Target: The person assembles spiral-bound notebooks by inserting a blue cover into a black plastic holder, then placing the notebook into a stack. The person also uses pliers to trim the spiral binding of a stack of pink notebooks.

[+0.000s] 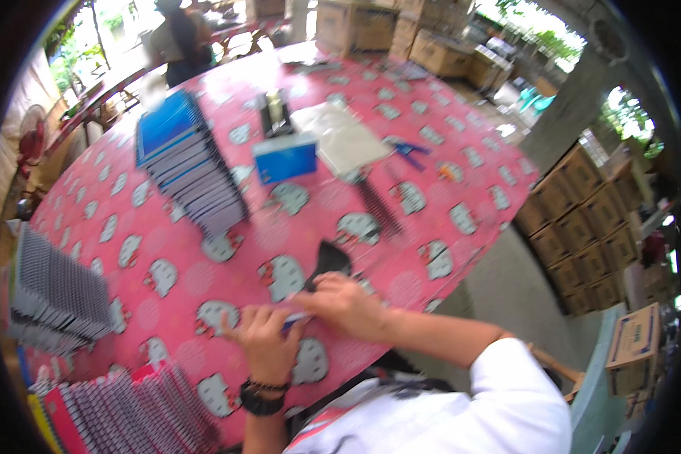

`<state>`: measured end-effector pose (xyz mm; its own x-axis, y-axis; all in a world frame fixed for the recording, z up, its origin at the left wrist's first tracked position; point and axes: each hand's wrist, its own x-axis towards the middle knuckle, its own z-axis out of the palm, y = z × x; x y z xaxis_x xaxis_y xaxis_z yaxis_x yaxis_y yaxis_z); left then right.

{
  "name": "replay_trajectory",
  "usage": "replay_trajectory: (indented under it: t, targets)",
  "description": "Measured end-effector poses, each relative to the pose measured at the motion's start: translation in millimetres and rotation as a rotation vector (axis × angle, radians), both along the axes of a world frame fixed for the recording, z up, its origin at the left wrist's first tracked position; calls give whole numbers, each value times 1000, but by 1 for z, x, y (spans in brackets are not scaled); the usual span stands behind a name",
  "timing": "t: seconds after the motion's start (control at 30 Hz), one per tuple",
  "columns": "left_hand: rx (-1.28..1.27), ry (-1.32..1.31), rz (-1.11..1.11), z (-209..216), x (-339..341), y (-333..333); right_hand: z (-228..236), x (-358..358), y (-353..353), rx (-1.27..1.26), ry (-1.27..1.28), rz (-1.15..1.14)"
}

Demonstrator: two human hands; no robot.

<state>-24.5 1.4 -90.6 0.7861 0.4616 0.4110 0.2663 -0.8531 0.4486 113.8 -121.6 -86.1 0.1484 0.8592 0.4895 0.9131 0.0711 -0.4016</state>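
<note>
A narrow blue-and-white piece (293, 321) is sitting between the person's two hands, just above the tabletop (193, 280) and close to its near edge. It is showing only as a small sliver, deep blue with a paler, whitish strip along it; fingers are covering the rest, and blur is hiding any finer detail. The left hand (267, 340) is closing on it, the thumb lying along the near side and the fingers bending over, with little gap between them. The right hand (348, 304) is reaching in from the right, its fingers curling inward and nearly together beside the same piece; whether they are gripping it, I cannot tell. Just beyond the right fingers, a dark, smooth, flat-looking piece (332, 259) is tapering toward that hand, its lower end passing out of sight.

Farther toward the far edge, a black spiral coil (380, 206) is lying slantwise, with a blue-handled tool (410, 153) resting beyond it, toward the right edge. A pale plastic sheet (344, 140) is spreading beside a blue box (285, 157). Toward the left edge, a stack of blue-covered spiral notebooks (193, 163) is leaning in a staggered row, and red-covered notebooks (129, 405) are filling the near left corner.
</note>
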Motion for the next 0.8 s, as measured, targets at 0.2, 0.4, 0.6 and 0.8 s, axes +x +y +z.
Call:
replay_trajectory:
  t: [0.2,0.4,0.6,0.8]
  targets:
    - [91,40,-15,3,-10,9,24,-10,6,-33,16,26]
    - [83,-6,64,6,-7,5,23,45,6,-258,282,-28]
    - [89,12,-15,0,-12,6,-29,92,-6,-184,10,-1]
    - [132,-9,-34,-4,-17,10,-5,78,-10,-247,1180,343]
